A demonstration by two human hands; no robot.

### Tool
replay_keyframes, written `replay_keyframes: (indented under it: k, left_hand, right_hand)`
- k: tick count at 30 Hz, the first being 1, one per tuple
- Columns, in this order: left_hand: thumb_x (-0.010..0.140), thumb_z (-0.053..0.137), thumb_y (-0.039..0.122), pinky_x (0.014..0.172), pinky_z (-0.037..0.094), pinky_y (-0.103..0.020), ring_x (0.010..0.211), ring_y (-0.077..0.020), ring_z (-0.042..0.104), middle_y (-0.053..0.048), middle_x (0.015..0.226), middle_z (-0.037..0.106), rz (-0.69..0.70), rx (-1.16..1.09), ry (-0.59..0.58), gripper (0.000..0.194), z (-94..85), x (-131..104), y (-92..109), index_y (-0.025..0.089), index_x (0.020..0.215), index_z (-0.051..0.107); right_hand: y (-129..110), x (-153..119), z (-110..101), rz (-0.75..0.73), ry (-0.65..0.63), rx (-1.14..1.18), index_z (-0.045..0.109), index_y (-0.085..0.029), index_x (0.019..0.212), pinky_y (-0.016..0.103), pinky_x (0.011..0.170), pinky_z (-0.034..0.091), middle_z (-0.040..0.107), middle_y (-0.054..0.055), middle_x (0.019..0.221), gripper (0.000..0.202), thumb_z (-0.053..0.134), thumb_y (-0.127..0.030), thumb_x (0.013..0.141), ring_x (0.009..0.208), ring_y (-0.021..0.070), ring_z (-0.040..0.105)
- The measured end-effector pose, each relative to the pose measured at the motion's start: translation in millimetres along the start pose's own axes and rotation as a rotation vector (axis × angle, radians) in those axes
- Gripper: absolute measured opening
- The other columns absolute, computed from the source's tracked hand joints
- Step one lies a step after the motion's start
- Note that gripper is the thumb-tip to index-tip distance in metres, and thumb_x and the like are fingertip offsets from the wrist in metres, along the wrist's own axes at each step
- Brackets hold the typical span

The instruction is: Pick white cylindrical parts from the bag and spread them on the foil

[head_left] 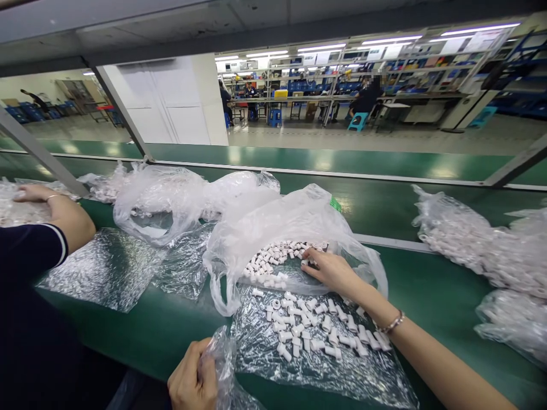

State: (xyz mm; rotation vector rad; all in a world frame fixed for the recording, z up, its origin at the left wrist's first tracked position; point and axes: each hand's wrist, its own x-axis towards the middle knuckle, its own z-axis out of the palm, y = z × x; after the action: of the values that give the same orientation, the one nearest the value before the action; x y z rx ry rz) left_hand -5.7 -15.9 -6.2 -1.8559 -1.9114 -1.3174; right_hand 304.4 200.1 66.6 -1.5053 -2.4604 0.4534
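My left hand point(194, 376) is closed around the edge of a clear plastic bag point(224, 359) at the bottom middle of the head view. My right hand point(327, 269) reaches into the mouth of a large white plastic bag point(273, 219) lying on its side. Thumb and fingertips pinch at a small white plastic fitting point(304, 262) beside the pile of fittings point(265, 262) there; the fingers partly hide it. Nearer to me, several loose white tube-like fittings point(316, 324) are scattered on a clear plastic sheet point(273, 359).
A co-worker's arm point(70, 219) at left reaches to bagged parts point(21, 208). Another white bag point(162, 191) lies at the back. Filled clear bags point(482, 245) are at right on the green surface point(410, 285). A metal post point(119, 108) rises behind.
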Motion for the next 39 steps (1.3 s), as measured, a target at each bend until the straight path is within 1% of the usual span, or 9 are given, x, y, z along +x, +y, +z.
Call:
replay_keyframes:
  k: [5,8,10,13,17,21,26,30,39]
  left_hand:
    - [0.091,0.047,0.013,0.051,0.046,-0.018,0.054,-0.0114,0.064,0.001,0.069,0.068,0.001,-0.011,-0.001,0.016,-0.5,1,1,0.020,0.092,0.062]
    - [0.090,0.047,0.013,0.054,0.046,-0.018,0.055,-0.0115,0.063,0.001,0.070,0.068,-0.020,-0.013,0.013,0.017,0.7,0,3,0.021,0.091,0.062]
    - [0.090,0.047,0.014,0.056,0.047,-0.019,0.057,-0.0124,0.063,0.001,0.070,0.067,-0.067,-0.019,0.021,0.017,1.4,-1,6,0.021,0.090,0.063]
    - [0.090,0.047,0.014,0.058,0.048,-0.020,0.058,-0.0133,0.063,0.000,0.071,0.067,-0.116,-0.039,0.020,0.017,1.8,-1,9,0.021,0.089,0.063]
    - [0.090,0.047,0.014,0.057,0.049,-0.020,0.059,-0.0136,0.064,0.000,0.071,0.068,-0.082,-0.028,0.010,0.017,1.2,-1,6,0.021,0.089,0.063]
    - [0.091,0.047,0.015,0.054,0.048,-0.019,0.057,-0.0130,0.065,0.000,0.070,0.068,-0.016,0.009,0.000,0.016,0.2,0,1,0.021,0.091,0.062]
    - [0.091,0.046,0.013,0.055,0.048,-0.018,0.057,-0.0123,0.065,0.001,0.070,0.068,0.007,0.015,-0.004,0.016,-0.5,0,1,0.021,0.092,0.061]
    - [0.091,0.047,0.014,0.056,0.048,-0.019,0.059,-0.0131,0.065,0.000,0.071,0.068,-0.024,0.015,0.009,0.016,0.0,-1,3,0.020,0.091,0.061]
    - [0.090,0.047,0.016,0.056,0.048,-0.021,0.056,-0.0136,0.064,0.001,0.069,0.067,-0.081,-0.049,0.017,0.017,1.6,-1,6,0.021,0.089,0.063]
  right_hand:
    - [1,-3,-11,0.142,0.033,0.444,0.061,-0.020,0.093,0.030,0.058,0.041,0.066,0.005,0.079,0.037,0.048,-0.055,0.093,0.066,0.0196,0.057]
    - [3,-4,-26,0.232,0.054,0.870,0.057,-0.021,0.087,0.027,0.047,0.034,0.055,0.002,0.068,0.045,0.037,-0.060,0.094,0.055,0.0158,0.046]
    - [4,-4,-33,0.248,0.058,0.931,0.055,-0.022,0.086,0.027,0.043,0.028,0.051,0.000,0.065,0.045,0.032,-0.060,0.095,0.051,0.0144,0.039]
    - [5,-4,-34,0.233,0.053,0.770,0.054,-0.021,0.080,0.027,0.048,0.032,0.055,0.001,0.069,0.042,0.042,-0.059,0.094,0.055,0.0147,0.045]
    - [5,-3,-16,0.161,0.099,0.133,0.061,-0.019,0.092,0.031,0.062,0.043,0.068,0.008,0.092,0.032,0.049,-0.048,0.096,0.077,0.0234,0.062]
    - [5,0,1,0.134,0.036,-0.263,0.060,-0.016,0.099,0.032,0.055,0.042,0.068,0.012,0.098,0.022,0.047,-0.035,0.098,0.071,0.0249,0.065]
    - [-9,-18,-16,0.077,-0.012,-0.052,0.060,-0.019,0.098,0.031,0.059,0.045,0.069,0.009,0.096,0.028,0.045,-0.043,0.099,0.077,0.0232,0.065]
    - [-34,-48,-36,-0.084,-0.230,0.164,0.062,-0.023,0.093,0.030,0.059,0.045,0.068,0.005,0.091,0.030,0.048,-0.049,0.098,0.074,0.0205,0.063]
    - [-47,-65,-25,-0.190,-0.203,-0.054,0.065,-0.023,0.094,0.030,0.049,0.040,0.064,0.005,0.095,0.026,0.054,-0.046,0.095,0.056,0.0152,0.055]
